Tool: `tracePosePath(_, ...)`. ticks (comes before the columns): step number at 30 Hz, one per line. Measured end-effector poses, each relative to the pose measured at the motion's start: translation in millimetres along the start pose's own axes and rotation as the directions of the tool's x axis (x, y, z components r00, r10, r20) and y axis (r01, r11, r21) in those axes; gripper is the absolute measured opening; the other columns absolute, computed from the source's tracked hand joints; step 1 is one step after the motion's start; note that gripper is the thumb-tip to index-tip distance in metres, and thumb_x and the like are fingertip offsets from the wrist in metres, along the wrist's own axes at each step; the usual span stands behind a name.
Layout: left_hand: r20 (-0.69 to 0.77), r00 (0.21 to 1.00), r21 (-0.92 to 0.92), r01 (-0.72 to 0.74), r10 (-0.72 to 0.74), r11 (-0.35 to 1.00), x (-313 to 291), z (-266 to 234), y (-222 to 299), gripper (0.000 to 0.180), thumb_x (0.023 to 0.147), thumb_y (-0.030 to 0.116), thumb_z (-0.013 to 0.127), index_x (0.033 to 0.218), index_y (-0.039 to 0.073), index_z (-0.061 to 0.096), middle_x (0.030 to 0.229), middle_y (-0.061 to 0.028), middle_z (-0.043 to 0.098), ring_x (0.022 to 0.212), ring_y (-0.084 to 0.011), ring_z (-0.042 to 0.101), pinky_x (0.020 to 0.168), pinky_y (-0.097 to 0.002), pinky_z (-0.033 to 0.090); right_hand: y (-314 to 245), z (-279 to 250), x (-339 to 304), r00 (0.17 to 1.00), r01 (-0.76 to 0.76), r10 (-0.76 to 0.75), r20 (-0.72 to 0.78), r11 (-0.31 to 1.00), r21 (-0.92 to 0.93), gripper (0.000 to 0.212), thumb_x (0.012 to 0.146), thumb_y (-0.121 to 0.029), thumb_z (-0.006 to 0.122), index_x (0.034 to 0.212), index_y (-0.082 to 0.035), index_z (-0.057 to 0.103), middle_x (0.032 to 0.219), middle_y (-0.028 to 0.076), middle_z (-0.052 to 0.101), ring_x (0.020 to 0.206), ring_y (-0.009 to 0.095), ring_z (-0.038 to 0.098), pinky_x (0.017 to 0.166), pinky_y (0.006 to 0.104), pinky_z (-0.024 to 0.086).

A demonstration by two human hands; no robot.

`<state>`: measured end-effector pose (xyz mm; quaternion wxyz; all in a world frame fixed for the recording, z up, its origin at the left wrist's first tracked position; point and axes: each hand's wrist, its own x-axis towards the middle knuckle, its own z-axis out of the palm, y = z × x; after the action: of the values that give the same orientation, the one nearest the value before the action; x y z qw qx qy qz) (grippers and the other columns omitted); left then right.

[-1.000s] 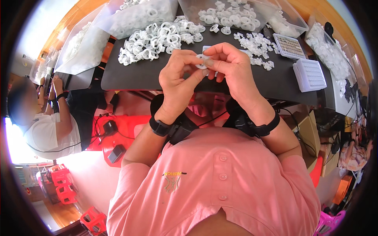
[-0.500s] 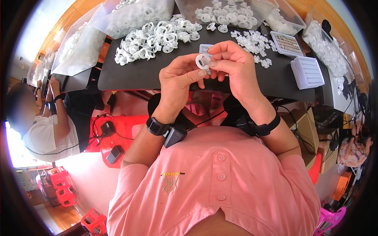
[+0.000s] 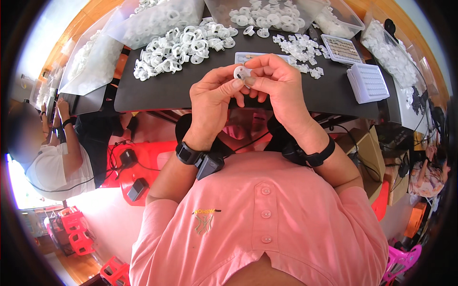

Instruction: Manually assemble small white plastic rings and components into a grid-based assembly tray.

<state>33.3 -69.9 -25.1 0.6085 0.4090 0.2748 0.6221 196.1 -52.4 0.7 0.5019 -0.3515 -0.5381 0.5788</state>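
My left hand point(image 3: 213, 102) and my right hand point(image 3: 279, 86) meet above the near edge of a black table point(image 3: 167, 90). Together they pinch a small white plastic ring part point(image 3: 241, 73) between thumbs and fingertips. The fingers hide most of the part. Each wrist carries a black band with a small device. Beyond my hands lie a heap of white ring parts point(image 3: 179, 47) and a scatter of smaller white pieces point(image 3: 299, 47).
Clear plastic bins point(image 3: 267, 12) of white parts line the far side. A white gridded tray point(image 3: 367, 82) and a clear tray of small round pieces point(image 3: 340, 48) sit on the right. Another person point(image 3: 52, 152) sits at the left. Red stools point(image 3: 138, 167) stand below.
My hands have kept the white part between them and drifted slightly left and nearer; the fingers have shifted their grip on it.
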Motion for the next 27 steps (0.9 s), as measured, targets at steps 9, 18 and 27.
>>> tracePosePath(9, -0.058, 0.998, 0.062, -0.028, 0.031, 0.998, -3, -9, -1, 0.031, 0.091, 0.003, 0.066, 0.120, -0.009, 0.062, 0.101, -0.0156, 0.069, 0.076, -0.0199, 0.066, 0.056, -0.0298, 0.052, -7, -14, 12, 0.996, 0.047, -0.066, -0.062, 0.961, -0.271, 0.013, 0.081, -0.002, 0.069, 0.094, -0.002, 0.068, 0.073, -0.001, 0.063, 0.064, 0.007, 0.056, 0.056, 0.0225, 0.045)
tracePosePath(18, -0.076, 0.997, -0.054, -0.023, 0.019, 0.998, 21, -25, 0, 0.026, 0.094, 0.007, 0.064, 0.116, -0.008, 0.063, 0.101, -0.0165, 0.069, 0.076, -0.0211, 0.066, 0.057, -0.0301, 0.050, 11, -34, 68, 0.951, 0.227, -0.283, 0.120, 0.381, -0.896, 0.016, 0.078, -0.012, 0.066, 0.093, -0.013, 0.072, 0.090, 0.009, 0.073, 0.085, 0.032, 0.068, 0.073, 0.0432, 0.052)
tracePosePath(27, 0.012, 0.998, -0.099, 0.055, -0.054, 0.994, 22, -30, 0, 0.029, 0.096, 0.010, 0.063, 0.119, -0.007, 0.062, 0.101, -0.0150, 0.068, 0.077, -0.0204, 0.065, 0.059, -0.0301, 0.050, 14, -26, 75, 0.988, 0.113, -0.124, 0.090, 0.186, -0.976, 0.013, 0.078, -0.015, 0.069, 0.090, -0.015, 0.073, 0.085, 0.008, 0.073, 0.085, 0.030, 0.069, 0.074, 0.0437, 0.053)
